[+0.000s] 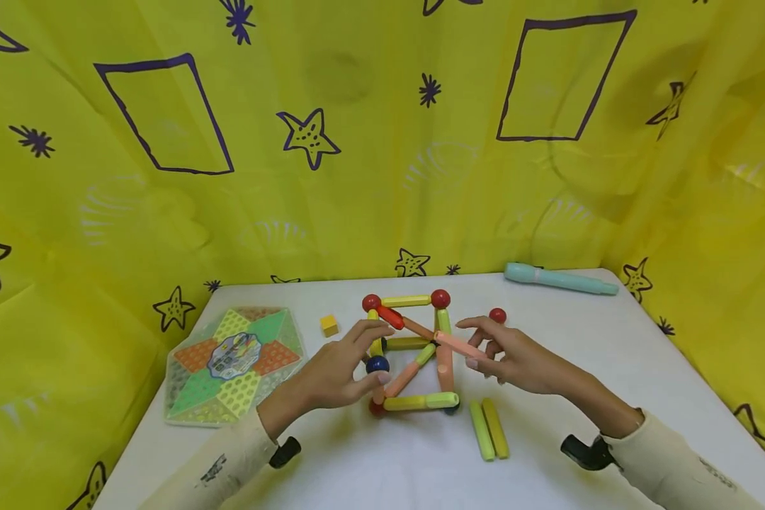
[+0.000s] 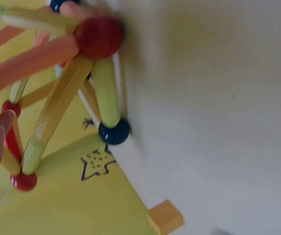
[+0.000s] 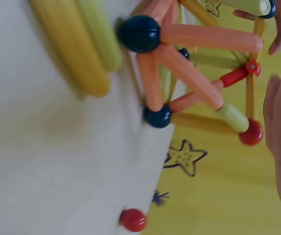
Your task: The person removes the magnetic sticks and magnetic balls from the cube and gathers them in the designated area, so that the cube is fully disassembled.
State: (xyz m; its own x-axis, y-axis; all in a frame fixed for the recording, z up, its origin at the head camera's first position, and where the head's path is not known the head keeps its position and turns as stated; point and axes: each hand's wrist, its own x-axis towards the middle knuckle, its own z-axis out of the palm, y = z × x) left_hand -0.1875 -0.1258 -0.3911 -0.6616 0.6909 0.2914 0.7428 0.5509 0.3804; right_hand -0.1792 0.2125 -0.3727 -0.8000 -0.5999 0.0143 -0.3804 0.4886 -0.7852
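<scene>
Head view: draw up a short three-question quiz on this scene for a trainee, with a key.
1. Multiple choice: How many loose sticks lie on the white table apart from the frame of sticks and balls? A) one B) two C) four
2. True or false: The yellow cube lies right of the patterned box and left of the frame.
3. Short answer: Which hand is nearer the loose red ball?

Key: 1. B; 2. True; 3. The right hand.
</scene>
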